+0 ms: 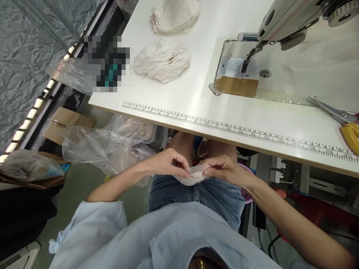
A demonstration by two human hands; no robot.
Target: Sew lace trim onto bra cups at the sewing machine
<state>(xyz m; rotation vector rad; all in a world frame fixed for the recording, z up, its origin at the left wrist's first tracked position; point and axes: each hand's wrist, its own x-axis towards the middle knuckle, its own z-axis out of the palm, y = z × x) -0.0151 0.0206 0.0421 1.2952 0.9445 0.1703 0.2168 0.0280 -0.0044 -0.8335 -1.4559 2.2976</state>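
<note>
Over my lap, below the table edge, both hands pinch a small white fabric piece with a lace edge [193, 176]. My left hand [171, 163] grips its left end, fingers closed. My right hand [221, 168] grips its right end, fingers closed too. The piece sags between them above my jeans. On the white table [196, 93] lie a heap of white lace pieces [162, 61] and a second heap [175, 16] farther back.
A sewing machine [283, 22] stands at the table's right, its needle over a metal plate [238, 69]. Scissors [333, 110] and a yellow tool [350, 136] lie at the right edge. A printed ruler [238, 129] runs along the front edge. Plastic bags [106, 144] and cardboard lie on the floor at left.
</note>
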